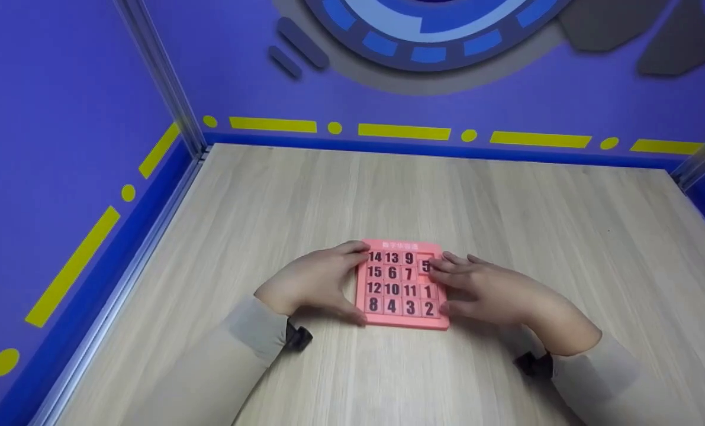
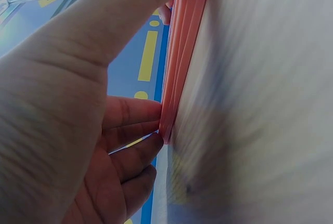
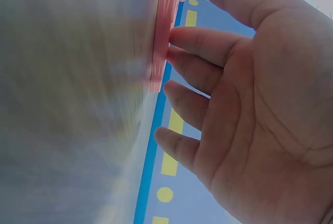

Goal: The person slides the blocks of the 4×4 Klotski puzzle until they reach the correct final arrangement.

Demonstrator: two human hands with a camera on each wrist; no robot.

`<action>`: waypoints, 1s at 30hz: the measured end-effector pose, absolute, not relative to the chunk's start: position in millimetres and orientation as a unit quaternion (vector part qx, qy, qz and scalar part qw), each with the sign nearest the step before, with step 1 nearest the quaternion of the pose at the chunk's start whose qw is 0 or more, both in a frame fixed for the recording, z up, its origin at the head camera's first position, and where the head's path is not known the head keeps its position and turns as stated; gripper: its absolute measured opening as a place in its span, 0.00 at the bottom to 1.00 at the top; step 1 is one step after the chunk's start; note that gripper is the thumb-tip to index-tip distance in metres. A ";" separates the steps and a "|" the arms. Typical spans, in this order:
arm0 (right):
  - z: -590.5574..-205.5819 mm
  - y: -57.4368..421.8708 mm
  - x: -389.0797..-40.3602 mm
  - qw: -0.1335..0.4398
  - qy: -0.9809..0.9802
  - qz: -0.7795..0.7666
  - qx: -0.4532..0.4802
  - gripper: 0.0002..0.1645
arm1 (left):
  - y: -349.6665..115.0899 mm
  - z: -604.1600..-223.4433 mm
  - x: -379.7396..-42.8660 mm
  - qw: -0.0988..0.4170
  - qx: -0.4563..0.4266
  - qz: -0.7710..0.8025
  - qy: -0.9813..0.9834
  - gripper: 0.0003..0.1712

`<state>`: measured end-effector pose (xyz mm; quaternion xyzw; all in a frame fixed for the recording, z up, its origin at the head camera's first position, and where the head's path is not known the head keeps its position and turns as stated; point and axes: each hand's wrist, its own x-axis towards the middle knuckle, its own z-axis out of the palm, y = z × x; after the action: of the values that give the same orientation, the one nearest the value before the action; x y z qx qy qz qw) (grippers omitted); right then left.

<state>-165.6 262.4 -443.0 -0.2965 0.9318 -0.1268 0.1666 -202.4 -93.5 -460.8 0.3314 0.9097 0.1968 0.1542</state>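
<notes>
A pink number slide puzzle [image 1: 405, 321] with black-numbered tiles lies flat on the table. My left hand [image 1: 314, 281] holds its left side, thumb at the near corner and fingertips at the far one; the left wrist view shows those fingers against the puzzle's edge [image 2: 182, 52]. On the right, my right hand [image 1: 488, 290] touches the 5 tile [image 1: 425, 266] with extended fingertips, its thumb by the near right edge. That tile sits between the first and second rows of the right column, with gaps above and below it. Spread fingers of the right hand [image 3: 250, 99] show in the right wrist view.
The wood-grain table [image 1: 305, 195] stretches out around the puzzle. A blue-purple panel [image 1: 240, 71] with yellow dashes stands behind it, and another panel [image 1: 50, 148] runs along the left. Metal posts [image 1: 163, 77] stand at the back corners.
</notes>
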 end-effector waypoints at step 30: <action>-444.8 262.0 -162.6 0.199 0.941 -0.106 -0.254 0.57 | -93.5 -463.8 -204.0 0.158 0.327 0.197 0.911 0.74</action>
<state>-162.6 262.0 -444.8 -0.2544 0.9405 -0.1056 0.1987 -204.0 -93.5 -463.8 0.3273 0.9105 0.1968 0.1585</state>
